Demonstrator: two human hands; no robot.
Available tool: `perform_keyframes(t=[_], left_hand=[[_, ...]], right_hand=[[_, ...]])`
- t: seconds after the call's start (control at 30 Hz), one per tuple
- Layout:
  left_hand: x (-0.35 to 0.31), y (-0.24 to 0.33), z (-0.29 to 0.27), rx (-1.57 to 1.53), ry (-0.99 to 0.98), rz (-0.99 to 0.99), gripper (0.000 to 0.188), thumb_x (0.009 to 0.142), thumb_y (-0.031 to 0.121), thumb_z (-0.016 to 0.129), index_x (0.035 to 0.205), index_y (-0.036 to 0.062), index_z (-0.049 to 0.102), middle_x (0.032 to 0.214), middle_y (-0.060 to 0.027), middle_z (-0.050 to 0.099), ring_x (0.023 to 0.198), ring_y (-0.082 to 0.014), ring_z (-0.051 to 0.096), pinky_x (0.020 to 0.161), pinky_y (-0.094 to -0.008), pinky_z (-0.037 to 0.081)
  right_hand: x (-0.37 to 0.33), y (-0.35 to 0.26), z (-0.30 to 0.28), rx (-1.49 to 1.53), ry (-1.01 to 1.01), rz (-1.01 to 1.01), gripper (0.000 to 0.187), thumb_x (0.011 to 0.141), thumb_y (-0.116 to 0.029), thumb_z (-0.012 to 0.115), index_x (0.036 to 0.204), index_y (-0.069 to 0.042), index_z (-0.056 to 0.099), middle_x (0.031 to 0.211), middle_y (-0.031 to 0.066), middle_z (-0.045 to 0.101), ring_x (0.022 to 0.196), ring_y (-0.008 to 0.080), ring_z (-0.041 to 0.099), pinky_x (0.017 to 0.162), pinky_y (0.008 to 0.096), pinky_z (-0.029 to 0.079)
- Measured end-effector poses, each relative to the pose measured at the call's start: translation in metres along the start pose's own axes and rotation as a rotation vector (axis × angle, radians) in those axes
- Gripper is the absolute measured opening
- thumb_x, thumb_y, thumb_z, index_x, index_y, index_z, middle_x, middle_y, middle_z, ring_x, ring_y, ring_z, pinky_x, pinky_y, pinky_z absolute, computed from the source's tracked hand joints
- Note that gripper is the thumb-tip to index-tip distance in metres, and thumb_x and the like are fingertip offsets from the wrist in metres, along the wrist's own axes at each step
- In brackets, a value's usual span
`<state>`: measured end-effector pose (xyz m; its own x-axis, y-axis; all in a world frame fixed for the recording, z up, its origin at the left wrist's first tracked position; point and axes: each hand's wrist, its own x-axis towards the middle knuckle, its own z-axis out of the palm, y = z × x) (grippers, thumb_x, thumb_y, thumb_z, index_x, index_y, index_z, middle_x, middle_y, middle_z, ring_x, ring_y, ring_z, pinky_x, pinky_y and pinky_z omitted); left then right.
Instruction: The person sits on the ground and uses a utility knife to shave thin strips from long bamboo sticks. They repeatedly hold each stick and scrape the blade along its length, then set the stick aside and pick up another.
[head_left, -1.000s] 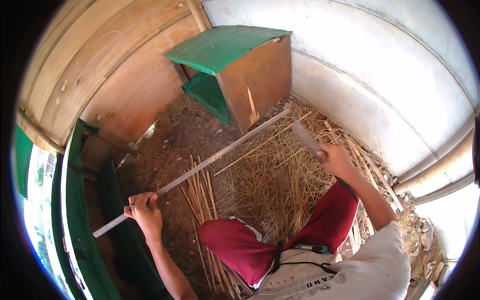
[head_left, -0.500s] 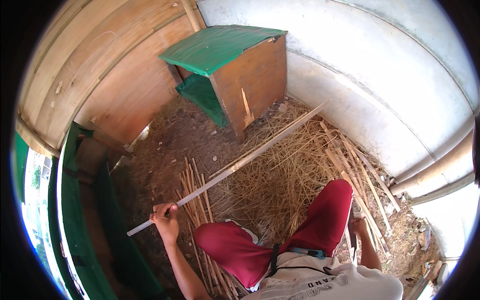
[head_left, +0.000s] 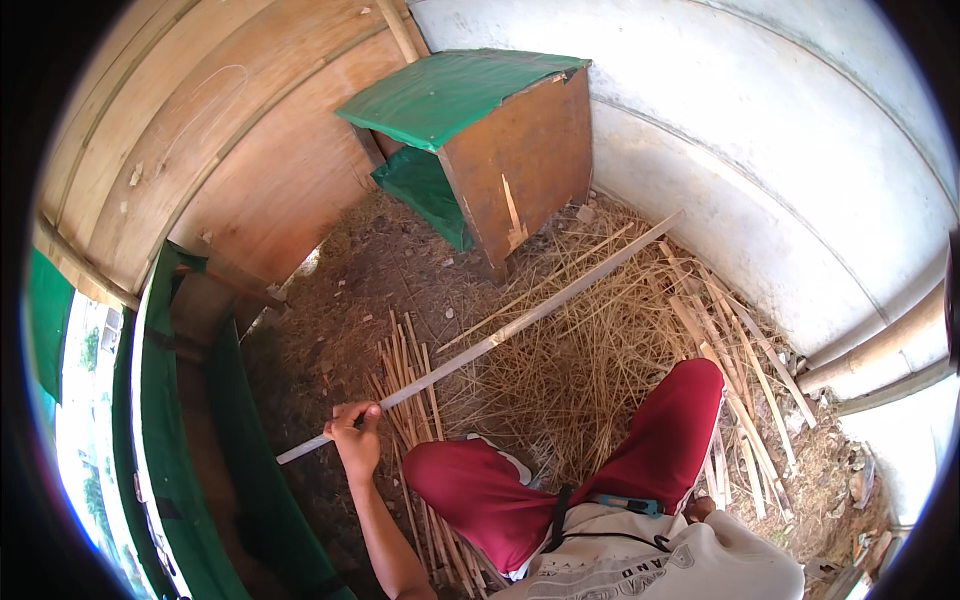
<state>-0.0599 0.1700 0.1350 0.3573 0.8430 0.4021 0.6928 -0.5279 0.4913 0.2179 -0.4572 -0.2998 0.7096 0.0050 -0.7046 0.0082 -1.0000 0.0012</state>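
A long, pale bamboo strip (head_left: 560, 303) slants across the view from lower left to upper right. Near its lower left end, my left hand (head_left: 356, 432) is closed around it, thumb on top. The far tip reaches over loose straw toward the white wall. My right hand (head_left: 702, 508) is low beside my right hip, mostly hidden by my shirt and leg, so its fingers do not show. A blue utility knife (head_left: 628, 504) lies at my waist between my thighs.
Thin bamboo sticks (head_left: 410, 375) lie beside my left knee, and more split strips (head_left: 735, 350) rest by the white wall (head_left: 720, 120). Ahead stands a brown wooden box (head_left: 530, 170) with a green cover. A green-lined wooden trough (head_left: 230, 420) is at left. Straw (head_left: 540, 380) covers the ground.
My right hand has drawn back from beside my right knee toward my hip, and less of it shows. The left hand keeps its hold on the strip. The whole view has shifted slightly.
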Motion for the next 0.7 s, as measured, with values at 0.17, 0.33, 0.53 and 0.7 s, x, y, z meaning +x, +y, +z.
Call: perform_keyframes(t=[0.17,0.33,0.53,0.7], left_hand=[[-0.007,0.004,0.003,0.059,-0.001,0.008,0.008,0.082,0.012,0.077,0.087,0.0066,0.074,0.088,-0.0061,0.069,0.085,-0.0233,0.064,0.087,-0.0356,0.04],[-0.017,-0.008,-0.001,-0.018,0.011,-0.05,0.01,0.084,0.012,0.077,0.089,0.0048,0.074,0.088,-0.0066,0.069,0.086,-0.0221,0.063,0.087,-0.0356,0.038],[-0.015,-0.016,0.004,-0.188,-0.002,-0.088,0.012,0.085,0.016,0.077,0.087,0.0049,0.074,0.086,-0.0063,0.069,0.081,-0.0232,0.061,0.086,-0.0358,0.038],[-0.015,-0.016,0.012,-0.23,0.011,-0.086,0.011,0.085,0.013,0.077,0.088,0.0033,0.074,0.083,-0.0087,0.068,0.078,-0.0235,0.062,0.079,-0.0366,0.044]], right_hand=[[0.006,0.01,-0.013,0.083,0.177,-0.003,0.032,0.085,-0.03,0.063,0.085,-0.001,0.075,0.091,0.0224,0.073,0.09,0.0381,0.071,0.078,0.0472,0.056],[-0.05,-0.09,-0.156,0.681,0.9,0.007,0.046,0.088,-0.037,0.072,0.075,0.007,0.07,0.065,0.0171,0.066,0.058,0.0255,0.06,0.064,0.0431,0.048],[-0.206,-0.204,-0.281,0.619,0.85,-1.07,0.023,0.082,-0.005,0.079,0.065,-0.003,0.063,0.057,0.007,0.054,0.05,0.0153,0.05,0.047,0.0325,0.038],[-0.229,-0.239,-0.215,-0.133,0.297,-1.258,0.023,0.08,-0.029,0.077,0.084,-0.008,0.07,0.083,0.0088,0.067,0.078,0.0259,0.069,0.063,0.0405,0.056]])
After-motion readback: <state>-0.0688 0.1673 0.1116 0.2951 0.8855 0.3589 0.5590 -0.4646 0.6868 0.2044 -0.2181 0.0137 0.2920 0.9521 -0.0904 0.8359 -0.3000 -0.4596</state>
